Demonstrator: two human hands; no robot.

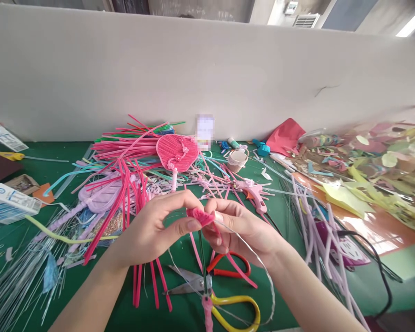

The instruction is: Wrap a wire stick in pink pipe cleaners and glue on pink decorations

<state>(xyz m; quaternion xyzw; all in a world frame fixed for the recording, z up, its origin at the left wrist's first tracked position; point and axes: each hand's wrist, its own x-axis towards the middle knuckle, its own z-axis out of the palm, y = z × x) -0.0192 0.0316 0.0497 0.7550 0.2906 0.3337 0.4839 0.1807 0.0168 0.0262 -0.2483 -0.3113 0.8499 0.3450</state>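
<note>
Between my two hands, over the middle of the table, is a small piece of bent pink pipe cleaner (203,216). My left hand (159,226) pinches its left side between thumb and forefinger. My right hand (240,226) grips its right side, some fingers partly hidden behind it. A thin dark green stem (202,263) runs down from the piece to a pink-wrapped handle (207,314). A whitish thread (263,265) loops from near my right fingers down to the table. Below my hands lie open scissors (197,281) with one red and one yellow handle.
Behind my hands lie a pink fan-shaped piece (177,153), a pile of pink pipe cleaners (124,150) and a pink glue gun (254,193). A lilac fan shape (102,193) and thin wires (24,276) lie left. Paper scraps (370,184) cover the right. A pale partition (207,78) stands behind.
</note>
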